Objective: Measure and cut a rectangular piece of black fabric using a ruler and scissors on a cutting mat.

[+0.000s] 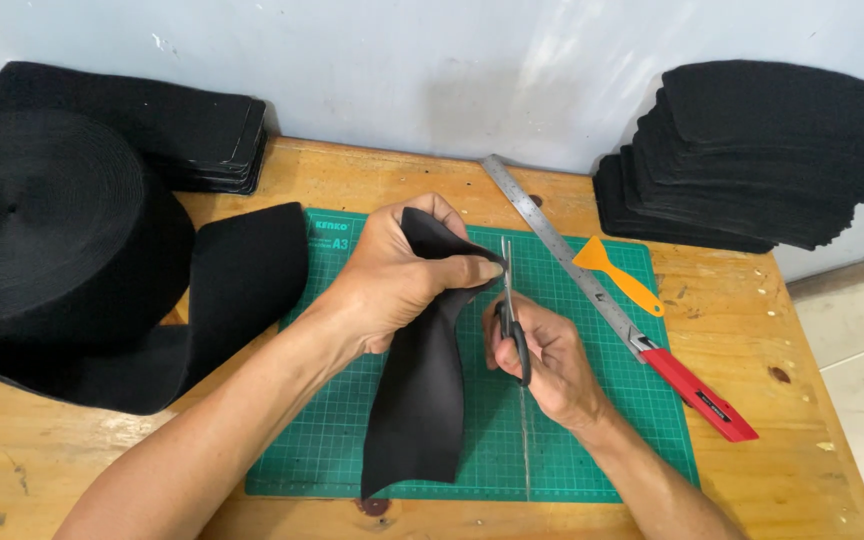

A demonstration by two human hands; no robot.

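Observation:
My left hand (392, 275) grips the top of a black felt strip (417, 400), folding its upper end over; the strip hangs down across the green cutting mat (602, 400). My right hand (552, 365) holds a pair of black-handled scissors (508, 300), blades pointing up and meeting the strip's upper edge beside my left thumb. Both hands are over the middle of the mat.
A big roll of black felt (47, 225) with its loose tail sits at the left. Stacks of cut black pieces lie at back left (192, 130) and back right (762, 150). A steel ruler (552, 235), orange scraper (617, 275) and red utility knife (702, 395) lie to the right on the wooden table (802, 420).

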